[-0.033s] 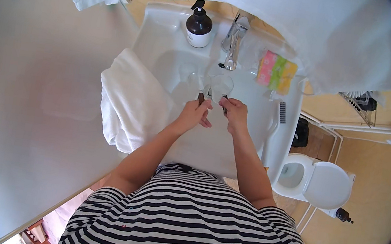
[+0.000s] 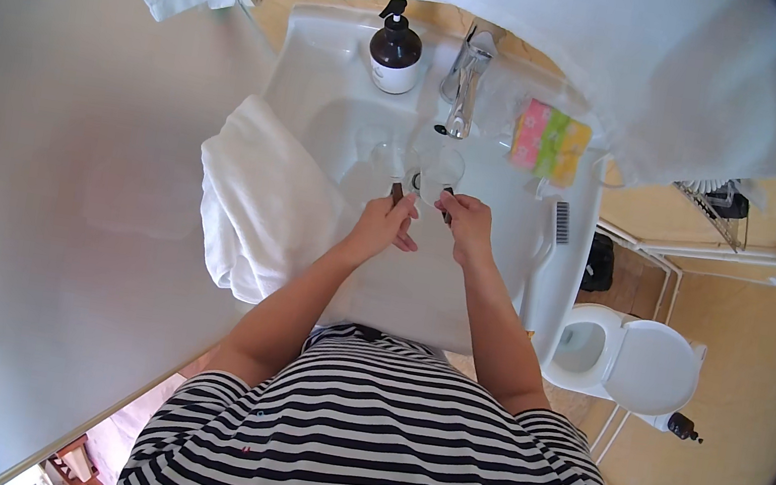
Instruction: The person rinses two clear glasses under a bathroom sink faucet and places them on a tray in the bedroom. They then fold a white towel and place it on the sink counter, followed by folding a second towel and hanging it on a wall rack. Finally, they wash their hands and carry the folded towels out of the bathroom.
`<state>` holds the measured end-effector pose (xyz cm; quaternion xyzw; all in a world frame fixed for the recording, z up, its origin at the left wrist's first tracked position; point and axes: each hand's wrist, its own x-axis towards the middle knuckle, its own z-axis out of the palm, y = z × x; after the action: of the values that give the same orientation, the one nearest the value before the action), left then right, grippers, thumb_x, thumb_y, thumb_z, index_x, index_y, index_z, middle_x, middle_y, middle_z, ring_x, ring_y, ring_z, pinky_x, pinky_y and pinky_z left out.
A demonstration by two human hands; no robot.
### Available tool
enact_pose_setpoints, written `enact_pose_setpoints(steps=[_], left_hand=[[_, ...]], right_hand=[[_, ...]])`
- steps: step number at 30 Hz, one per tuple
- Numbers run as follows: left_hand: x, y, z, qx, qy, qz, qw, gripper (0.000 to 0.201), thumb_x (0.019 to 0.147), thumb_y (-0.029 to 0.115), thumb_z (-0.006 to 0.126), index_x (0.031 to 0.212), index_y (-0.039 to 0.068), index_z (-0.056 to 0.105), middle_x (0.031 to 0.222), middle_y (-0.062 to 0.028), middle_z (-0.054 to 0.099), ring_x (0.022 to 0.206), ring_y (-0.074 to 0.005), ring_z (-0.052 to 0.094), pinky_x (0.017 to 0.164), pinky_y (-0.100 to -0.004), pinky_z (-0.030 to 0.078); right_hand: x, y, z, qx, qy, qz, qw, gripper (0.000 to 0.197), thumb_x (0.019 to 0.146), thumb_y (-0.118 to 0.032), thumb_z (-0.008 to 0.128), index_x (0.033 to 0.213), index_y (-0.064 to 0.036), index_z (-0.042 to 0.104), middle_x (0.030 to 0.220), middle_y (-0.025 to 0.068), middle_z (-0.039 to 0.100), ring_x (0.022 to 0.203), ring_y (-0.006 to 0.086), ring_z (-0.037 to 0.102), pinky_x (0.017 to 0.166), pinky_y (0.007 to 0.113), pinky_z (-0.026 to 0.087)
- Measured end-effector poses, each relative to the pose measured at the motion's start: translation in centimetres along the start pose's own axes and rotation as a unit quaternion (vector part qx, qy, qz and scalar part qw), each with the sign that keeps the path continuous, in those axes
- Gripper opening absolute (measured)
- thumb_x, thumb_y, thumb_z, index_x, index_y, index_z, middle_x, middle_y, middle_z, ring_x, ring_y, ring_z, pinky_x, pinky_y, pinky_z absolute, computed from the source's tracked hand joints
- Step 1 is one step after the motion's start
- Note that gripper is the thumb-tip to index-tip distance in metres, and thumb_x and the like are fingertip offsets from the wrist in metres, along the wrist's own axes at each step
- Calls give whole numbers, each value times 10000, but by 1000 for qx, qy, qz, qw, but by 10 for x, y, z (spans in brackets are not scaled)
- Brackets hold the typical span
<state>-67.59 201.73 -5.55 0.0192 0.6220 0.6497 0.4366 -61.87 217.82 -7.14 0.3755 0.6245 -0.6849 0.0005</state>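
Over the white sink basin, both of my hands hold a pair of eyeglasses with clear, rounded lenses and dark brown temples. My left hand pinches the left temple, its lower fingers loosely extended. The right temple is gripped between the thumb and fingers of my right hand. The lenses point away from me, just below the chrome faucet. Their thin outline blends into the white basin, and I cannot tell whether water is running. A white towel drapes over the sink's left edge beside my left forearm.
A dark pump bottle stands left of the faucet. On the right ledge lie a pink, green and yellow packet and a white-handled brush. A toilet is at the right, and white cloth hangs across the top.
The eyeglasses have shifted very slightly between my hands. Everything else looks the same.
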Motion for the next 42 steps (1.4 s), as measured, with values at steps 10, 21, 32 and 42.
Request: enact_pose_setpoints(steps=[10, 21, 32, 42], left_hand=[[3, 20, -16, 265, 82, 40, 960, 415, 904, 343, 535, 904, -69, 587, 773, -120, 641, 555, -227, 670, 470, -300, 505], [11, 32, -27, 419, 146, 61, 894, 296, 938, 261, 506, 906, -33, 519, 739, -118, 659, 524, -235, 623, 523, -363, 479], [21, 23, -13, 511, 182, 108, 833, 280, 919, 245, 520, 956, -28, 465, 753, -189, 646, 746, -399, 620, 656, -458, 484], [23, 46, -22, 584, 210, 147, 770, 253, 840, 249, 629, 771, 7, 604, 917, -178, 643, 821, -360, 607, 701, -458, 480]], right_hand=[[-11, -21, -13, -7, -34, -24, 999, 326, 847, -260, 647, 715, 26, 564, 613, 90, 590, 503, 141, 584, 453, 271, 454], [-13, -32, -31, -59, -6, -33, 998, 350, 812, -278, 699, 662, -15, 523, 529, 27, 484, 423, 98, 458, 398, 254, 372], [-9, -35, -35, 67, -1, 20, 998, 320, 873, -274, 645, 723, -34, 495, 570, -14, 420, 425, 67, 344, 398, 242, 263], [18, -9, -33, 312, -138, 128, 931, 299, 954, -322, 512, 854, -40, 514, 785, 229, 649, 394, 55, 306, 464, 198, 334]])
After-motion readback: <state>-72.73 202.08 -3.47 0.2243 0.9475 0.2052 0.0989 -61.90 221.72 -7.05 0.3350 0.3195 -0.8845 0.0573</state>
